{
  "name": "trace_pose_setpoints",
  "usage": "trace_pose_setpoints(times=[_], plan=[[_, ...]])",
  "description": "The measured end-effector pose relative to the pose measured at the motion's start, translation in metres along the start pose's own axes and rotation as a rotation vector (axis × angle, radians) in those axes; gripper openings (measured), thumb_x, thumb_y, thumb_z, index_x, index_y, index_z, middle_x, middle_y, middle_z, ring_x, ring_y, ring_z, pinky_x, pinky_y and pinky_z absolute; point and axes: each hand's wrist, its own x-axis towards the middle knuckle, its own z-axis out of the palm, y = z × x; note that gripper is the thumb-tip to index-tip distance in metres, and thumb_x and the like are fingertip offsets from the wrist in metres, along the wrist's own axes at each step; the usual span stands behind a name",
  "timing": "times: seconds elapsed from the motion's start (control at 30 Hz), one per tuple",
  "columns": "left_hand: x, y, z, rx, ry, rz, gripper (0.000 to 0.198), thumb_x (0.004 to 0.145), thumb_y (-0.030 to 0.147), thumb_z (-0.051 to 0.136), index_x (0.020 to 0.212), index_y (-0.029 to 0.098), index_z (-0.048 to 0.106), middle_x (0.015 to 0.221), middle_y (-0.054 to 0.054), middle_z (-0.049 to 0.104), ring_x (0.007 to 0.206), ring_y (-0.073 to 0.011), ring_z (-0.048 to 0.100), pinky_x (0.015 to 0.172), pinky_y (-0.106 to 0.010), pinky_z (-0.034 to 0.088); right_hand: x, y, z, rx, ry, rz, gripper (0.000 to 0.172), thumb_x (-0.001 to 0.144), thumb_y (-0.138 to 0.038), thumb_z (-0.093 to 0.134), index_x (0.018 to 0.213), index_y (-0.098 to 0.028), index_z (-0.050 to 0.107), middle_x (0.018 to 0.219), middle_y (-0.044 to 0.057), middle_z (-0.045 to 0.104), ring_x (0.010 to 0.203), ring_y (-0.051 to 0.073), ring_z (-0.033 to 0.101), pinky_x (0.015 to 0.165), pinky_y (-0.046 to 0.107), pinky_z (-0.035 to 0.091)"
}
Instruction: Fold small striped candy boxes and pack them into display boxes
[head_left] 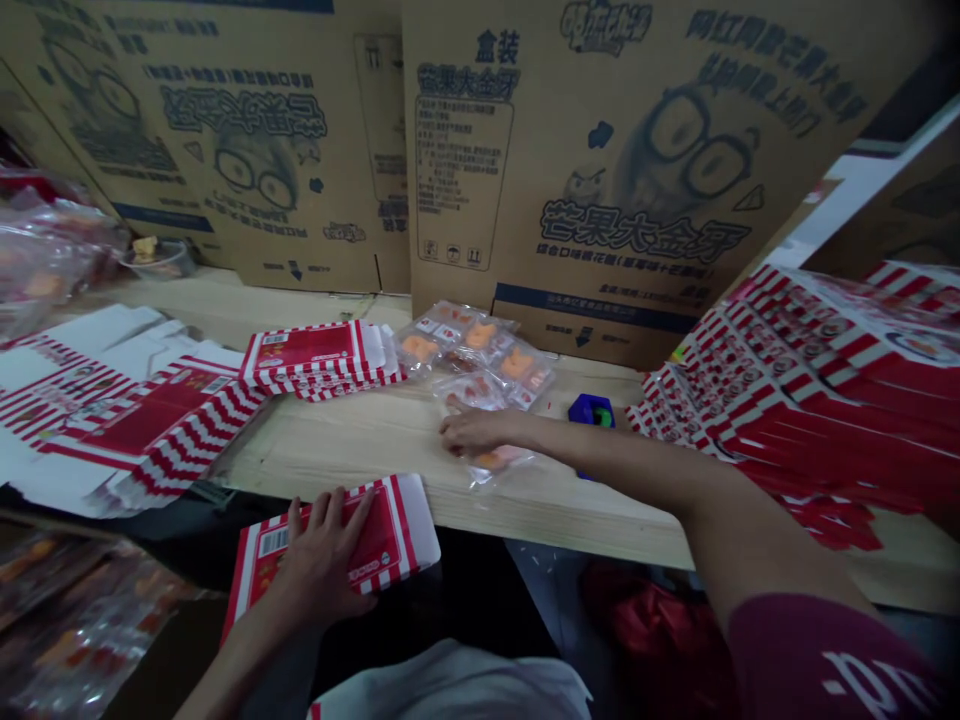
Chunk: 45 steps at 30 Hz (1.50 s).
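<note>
My left hand (326, 555) lies over a flat red-and-white striped carton (382, 530) at the table's front edge, fingers across its red face and gripping it. The carton's white end flap points right. In the middle of the table my right hand (476, 430) is closed at the near side of a heap of clear packets (480, 340) with orange and pink pieces inside. One clear packet (495, 460) shows beneath that hand and seems to be in its fingers; the fingertips are partly hidden.
Striped cartons (322, 350) lie stacked at the left, with more flat cartons (150, 420) beside them. A tall stack of striped cartons (787, 390) stands right. Near it sits a small blue holder (591, 410). Large cardboard boxes (600, 180) line the back. Bagged packets (82, 630) fill the lower left.
</note>
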Motion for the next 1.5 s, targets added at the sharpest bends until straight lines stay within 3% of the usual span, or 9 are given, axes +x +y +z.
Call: trace_pose_setpoints(times=[0.2,0.47,0.67,0.77,0.87,1.1,1.3,1.4,1.5], plan=[[-0.007,-0.005,-0.004,-0.027,-0.025,-0.015,0.119,0.045,0.049,0.075,0.150,0.016,0.029,0.145,-0.028,0.035,0.132,-0.0454,0.031,0.109,-0.066,0.003,0.031,-0.010,-0.030,-0.023,-0.015,-0.025,0.015,0.083,-0.008,0.053,0.086,-0.014,0.066,0.090,0.005,0.067,0.082,0.015,0.055,0.075,0.025,0.037],[-0.013,0.006,0.000,-0.084,0.020,-0.139,0.117,0.045,0.048,0.075,0.149,0.016,0.031,0.143,-0.025,0.037,0.129,-0.0437,0.032,0.109,-0.065,0.005,0.055,-0.012,-0.039,-0.077,0.196,0.107,0.025,0.078,-0.004,0.052,0.098,-0.013,0.063,0.103,0.012,0.066,0.093,0.022,0.057,0.072,0.027,0.037],[-0.017,0.012,0.000,-0.151,0.049,-0.245,0.113,0.049,0.052,0.074,0.148,0.014,0.033,0.141,-0.024,0.039,0.127,-0.0429,0.034,0.108,-0.064,0.010,0.062,-0.006,-0.042,-0.114,0.395,0.240,0.030,0.079,0.000,0.048,0.105,-0.011,0.058,0.102,0.011,0.065,0.089,0.021,0.057,0.071,0.028,0.038],[-0.019,0.005,0.001,-0.171,0.069,-0.277,0.113,0.051,0.054,0.073,0.148,0.014,0.031,0.140,-0.024,0.040,0.126,-0.0421,0.035,0.107,-0.064,0.012,0.048,-0.008,-0.045,-0.242,0.625,0.248,0.024,0.086,-0.002,0.042,0.102,-0.011,0.058,0.101,0.014,0.063,0.092,0.023,0.054,0.075,0.031,0.039],[-0.019,-0.006,0.002,-0.180,0.081,-0.261,0.114,0.051,0.057,0.072,0.148,0.013,0.032,0.139,-0.024,0.041,0.125,-0.0418,0.036,0.108,-0.064,0.011,0.027,-0.027,-0.023,-0.389,0.789,0.160,0.027,0.093,-0.005,0.036,0.102,-0.011,0.061,0.096,0.014,0.063,0.091,0.023,0.052,0.077,0.034,0.039],[-0.021,-0.022,0.000,-0.143,0.062,-0.228,0.115,0.049,0.055,0.073,0.148,0.015,0.032,0.140,-0.025,0.040,0.127,-0.0436,0.035,0.107,-0.066,0.008,0.003,-0.074,0.075,-0.035,0.587,0.089,0.018,0.088,-0.010,0.051,0.084,-0.018,0.067,0.085,0.005,0.065,0.084,0.019,0.055,0.079,0.032,0.044],[-0.018,-0.009,-0.002,-0.110,0.065,-0.242,0.116,0.047,0.054,0.075,0.148,0.015,0.033,0.138,-0.026,0.040,0.125,-0.0432,0.035,0.107,-0.066,0.009,0.036,-0.008,0.047,0.293,0.635,0.546,0.004,0.076,-0.014,0.064,0.076,-0.015,0.068,0.084,0.008,0.067,0.084,0.020,0.060,0.074,0.028,0.046],[-0.010,0.000,-0.006,-0.117,0.075,-0.264,0.114,0.046,0.054,0.076,0.146,0.015,0.037,0.136,-0.025,0.042,0.123,-0.0426,0.037,0.106,-0.067,0.010,0.050,-0.001,0.045,0.378,0.579,0.526,0.012,0.071,-0.007,0.062,0.063,-0.016,0.065,0.064,0.001,0.065,0.065,0.015,0.059,0.062,0.023,0.043],[0.000,0.006,-0.008,-0.115,0.141,-0.276,0.113,0.047,0.054,0.076,0.146,0.016,0.037,0.134,-0.024,0.042,0.122,-0.0422,0.037,0.105,-0.067,0.014,0.050,-0.018,0.055,0.430,0.607,0.468,0.020,0.077,-0.007,0.054,0.081,-0.017,0.070,0.074,0.002,0.069,0.070,0.015,0.062,0.066,0.023,0.045]])
